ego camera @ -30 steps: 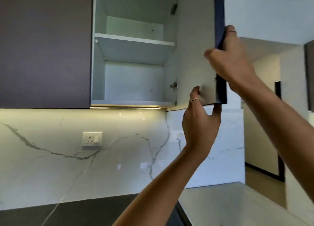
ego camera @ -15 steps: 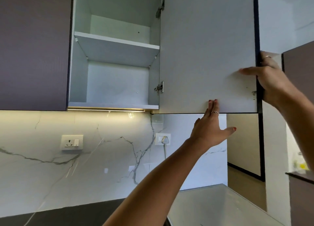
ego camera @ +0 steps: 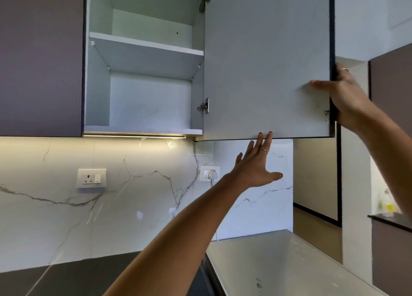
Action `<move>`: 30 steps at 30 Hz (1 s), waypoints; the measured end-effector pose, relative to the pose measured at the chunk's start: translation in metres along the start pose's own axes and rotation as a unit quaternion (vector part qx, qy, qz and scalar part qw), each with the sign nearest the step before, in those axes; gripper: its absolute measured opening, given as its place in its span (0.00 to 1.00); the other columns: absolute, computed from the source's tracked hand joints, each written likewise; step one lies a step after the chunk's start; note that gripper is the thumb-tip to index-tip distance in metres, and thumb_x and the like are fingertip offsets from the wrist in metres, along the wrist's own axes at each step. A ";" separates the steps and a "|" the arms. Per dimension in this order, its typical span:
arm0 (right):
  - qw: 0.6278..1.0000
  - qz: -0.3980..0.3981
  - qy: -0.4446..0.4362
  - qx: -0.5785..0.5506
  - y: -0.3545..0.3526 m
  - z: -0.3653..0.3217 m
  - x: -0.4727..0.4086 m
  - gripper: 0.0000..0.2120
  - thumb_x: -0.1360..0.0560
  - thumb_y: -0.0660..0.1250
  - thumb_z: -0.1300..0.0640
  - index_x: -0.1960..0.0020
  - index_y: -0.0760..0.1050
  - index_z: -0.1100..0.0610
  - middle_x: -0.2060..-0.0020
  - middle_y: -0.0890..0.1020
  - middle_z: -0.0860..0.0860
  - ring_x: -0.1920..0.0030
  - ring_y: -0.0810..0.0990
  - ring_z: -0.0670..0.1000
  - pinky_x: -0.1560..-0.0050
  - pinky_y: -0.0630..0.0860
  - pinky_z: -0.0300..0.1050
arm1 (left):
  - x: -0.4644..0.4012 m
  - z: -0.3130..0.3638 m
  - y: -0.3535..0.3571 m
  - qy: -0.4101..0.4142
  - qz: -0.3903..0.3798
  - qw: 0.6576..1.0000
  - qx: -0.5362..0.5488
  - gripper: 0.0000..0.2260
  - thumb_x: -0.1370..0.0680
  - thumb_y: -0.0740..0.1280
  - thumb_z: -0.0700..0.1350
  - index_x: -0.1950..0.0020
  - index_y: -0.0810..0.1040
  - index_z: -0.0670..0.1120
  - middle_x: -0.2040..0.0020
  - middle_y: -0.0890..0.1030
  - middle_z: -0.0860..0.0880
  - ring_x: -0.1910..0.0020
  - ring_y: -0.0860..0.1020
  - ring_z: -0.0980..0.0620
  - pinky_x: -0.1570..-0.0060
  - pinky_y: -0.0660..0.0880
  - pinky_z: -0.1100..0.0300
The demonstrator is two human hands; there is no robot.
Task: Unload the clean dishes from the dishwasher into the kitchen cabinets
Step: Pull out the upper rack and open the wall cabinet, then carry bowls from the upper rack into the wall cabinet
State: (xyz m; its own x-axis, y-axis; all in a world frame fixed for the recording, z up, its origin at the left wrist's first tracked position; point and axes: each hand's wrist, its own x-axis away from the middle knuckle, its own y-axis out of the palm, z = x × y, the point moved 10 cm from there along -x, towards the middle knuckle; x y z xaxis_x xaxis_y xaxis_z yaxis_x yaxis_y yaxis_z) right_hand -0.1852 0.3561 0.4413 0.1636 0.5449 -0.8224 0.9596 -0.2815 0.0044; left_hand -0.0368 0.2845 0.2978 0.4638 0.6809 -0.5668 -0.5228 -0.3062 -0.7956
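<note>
An upper kitchen cabinet (ego camera: 142, 99) stands wide open, with two bare white shelves inside and no dishes on them. Its door (ego camera: 265, 61) is swung out to the right, white inner face toward me. My right hand (ego camera: 343, 97) grips the door's free edge, thumb on the inner face and fingers wrapped behind. My left hand (ego camera: 258, 164) is raised just below the door's bottom edge, fingers straight and spread, fingertips at or just under the edge, holding nothing. No dishes or dishwasher are in view.
A closed dark cabinet door (ego camera: 40, 59) is to the left. Below are a marble backsplash with two sockets (ego camera: 91, 178), a dark counter (ego camera: 66, 278) and a pale counter (ego camera: 278, 264). A doorway opens at the right.
The cabinet door has swung from half open to fully open on the right. My left hand let go of its bottom edge and spread open below it.
</note>
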 end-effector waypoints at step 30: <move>0.759 -0.086 0.589 0.264 -0.257 0.430 0.493 0.21 0.19 0.54 0.45 0.52 0.76 0.61 0.60 0.79 0.59 0.67 0.78 0.53 0.65 0.75 0.43 | 0.178 0.066 0.476 -0.090 -0.315 0.932 0.154 0.31 0.23 0.66 0.44 0.23 0.57 0.45 0.25 0.62 0.44 0.29 0.66 0.45 0.30 0.64 0.53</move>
State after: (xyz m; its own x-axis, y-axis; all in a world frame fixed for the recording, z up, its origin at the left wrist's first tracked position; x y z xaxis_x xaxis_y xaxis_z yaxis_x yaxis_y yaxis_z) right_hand -0.4493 0.3573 -0.2098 0.4349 0.8509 0.2948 0.8158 -0.2336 -0.5291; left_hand -0.2500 0.3042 -0.1676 0.6346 0.7706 0.0590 -0.3810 0.3783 -0.8436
